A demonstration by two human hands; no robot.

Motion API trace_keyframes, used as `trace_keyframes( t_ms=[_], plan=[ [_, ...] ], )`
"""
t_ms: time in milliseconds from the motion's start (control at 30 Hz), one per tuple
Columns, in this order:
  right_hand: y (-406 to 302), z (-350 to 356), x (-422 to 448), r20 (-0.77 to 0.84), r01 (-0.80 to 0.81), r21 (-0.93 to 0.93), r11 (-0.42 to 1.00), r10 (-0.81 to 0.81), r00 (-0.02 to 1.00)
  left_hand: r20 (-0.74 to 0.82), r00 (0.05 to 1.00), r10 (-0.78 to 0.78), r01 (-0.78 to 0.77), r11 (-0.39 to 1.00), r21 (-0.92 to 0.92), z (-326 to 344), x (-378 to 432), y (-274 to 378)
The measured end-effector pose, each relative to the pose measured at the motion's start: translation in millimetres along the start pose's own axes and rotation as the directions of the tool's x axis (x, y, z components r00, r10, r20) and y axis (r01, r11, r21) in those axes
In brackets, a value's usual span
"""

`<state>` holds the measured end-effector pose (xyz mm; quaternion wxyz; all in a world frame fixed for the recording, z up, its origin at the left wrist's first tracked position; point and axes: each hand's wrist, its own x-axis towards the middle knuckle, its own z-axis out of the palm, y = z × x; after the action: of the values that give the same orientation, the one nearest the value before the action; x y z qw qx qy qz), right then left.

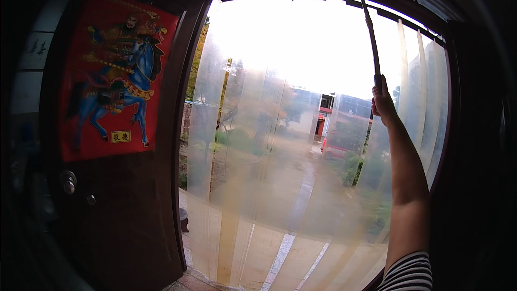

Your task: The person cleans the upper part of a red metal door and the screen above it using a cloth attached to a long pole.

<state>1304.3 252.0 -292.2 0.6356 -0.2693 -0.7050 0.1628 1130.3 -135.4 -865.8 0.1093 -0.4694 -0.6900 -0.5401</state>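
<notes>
My right hand (381, 103) is raised at the right, its fingers closed around the dark handle of a long thin pole (372, 44). The pole rises to the dark top frame of the doorway, where its upper end is too dark to make out. Clear plastic strip curtains (258, 161), yellowed in places, hang across the doorway just beyond the raised arm. My left hand is out of view.
A dark door (129, 202) with a red poster (117, 76) and a round metal knob (68, 182) stands open at the left. The door frame (454, 101) bounds the right side. Tiled floor (194, 281) lies below; a red vehicle (335, 149) shows outside.
</notes>
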Motion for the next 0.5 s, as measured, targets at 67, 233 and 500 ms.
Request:
trace_keyframes(
  t_ms=[67, 233, 500],
  plan=[
    [-12, 33, 0, -0.014, 0.004, -0.013, 1.0, -0.004, 1.0, 0.0, 0.999, 0.034, -0.034, 0.999, 0.034, -28, 8, -25],
    [-54, 105, -10, -0.047, 0.011, 0.058, 0.998, -0.008, 0.999, -0.039, 0.998, 0.043, -0.039, 0.994, 0.106, -86, 17, -71],
    [-98, 138, -3, -0.001, 0.063, 0.248, 0.967, -0.064, 0.998, -0.091, 0.996, 0.013, 0.004, 0.984, 0.18, -131, 21, -119]
  ],
)
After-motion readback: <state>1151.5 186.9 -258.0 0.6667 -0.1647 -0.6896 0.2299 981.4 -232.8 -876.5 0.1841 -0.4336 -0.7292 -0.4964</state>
